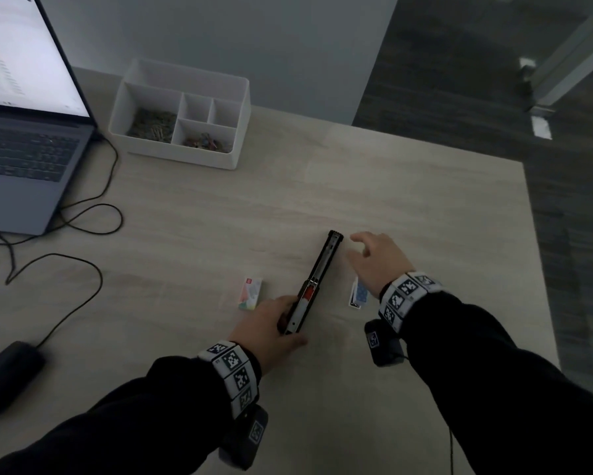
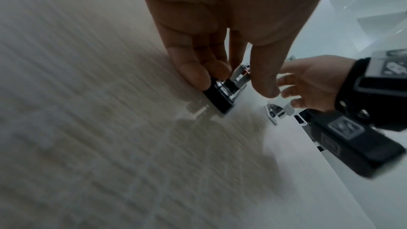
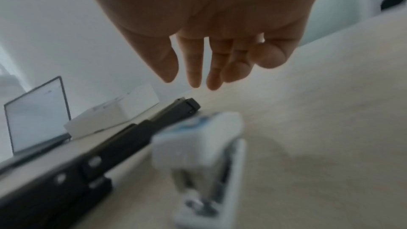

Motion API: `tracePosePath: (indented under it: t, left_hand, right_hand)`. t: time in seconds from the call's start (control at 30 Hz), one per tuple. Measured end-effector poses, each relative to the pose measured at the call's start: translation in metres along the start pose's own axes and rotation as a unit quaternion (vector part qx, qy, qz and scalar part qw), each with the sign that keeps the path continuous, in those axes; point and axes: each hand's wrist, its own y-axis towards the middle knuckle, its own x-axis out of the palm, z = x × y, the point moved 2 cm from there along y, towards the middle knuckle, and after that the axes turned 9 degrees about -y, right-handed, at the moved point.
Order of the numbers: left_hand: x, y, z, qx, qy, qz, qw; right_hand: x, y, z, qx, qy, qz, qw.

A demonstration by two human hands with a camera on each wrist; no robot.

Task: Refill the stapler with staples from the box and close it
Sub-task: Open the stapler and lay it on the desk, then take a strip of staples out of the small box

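Note:
A black stapler [image 1: 317, 279] lies swung open flat on the table, stretched away from me, with a red part showing near its hinge. My left hand [image 1: 276, 320] grips its near end [image 2: 222, 93] between fingers and thumb. My right hand [image 1: 360, 250] hovers just right of the stapler's far end [image 3: 189, 105], fingers loosely spread and holding nothing. A small blue-and-white staple box [image 1: 359, 293] lies open beside my right wrist, with staples showing inside [image 3: 198, 205]. Another small white box with red and green print [image 1: 250, 292] lies left of the stapler.
A white desk organiser [image 1: 182, 111] with clips stands at the back. An open laptop [image 1: 21, 132] is at the far left, with black cables [image 1: 82, 217] trailing to an adapter [image 1: 7, 371]. The table's right edge [image 1: 542, 269] is close to my right arm.

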Motion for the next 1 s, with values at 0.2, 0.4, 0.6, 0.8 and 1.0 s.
tracePosePath:
  t: [0.2, 0.4, 0.6, 0.8, 1.0]
  left_hand:
    - [-0.006, -0.005, -0.004, -0.01, -0.059, 0.017, 0.998]
    - [0.001, -0.023, 0.014, -0.041, -0.221, 0.038, 0.974]
    - [0.019, -0.036, 0.045, -0.02, -0.301, -0.039, 0.953]
    - [0.026, -0.04, 0.038, -0.033, -0.266, -0.031, 0.963]
    - [0.027, -0.044, 0.034, -0.078, -0.294, -0.075, 0.95]
  right_hand:
    - [0.019, -0.046, 0.018, 0.031, -0.069, -0.107, 0.991]
    - [0.037, -0.098, 0.002, 0.051, 0.253, -0.08, 0.963]
    - [0.04, -0.138, -0.023, -0.004, 0.344, -0.081, 0.935]
    - [0.037, -0.144, -0.012, 0.016, 0.304, -0.043, 0.951]
    - [0.038, -0.136, 0.001, 0.067, 0.362, 0.041, 0.929]
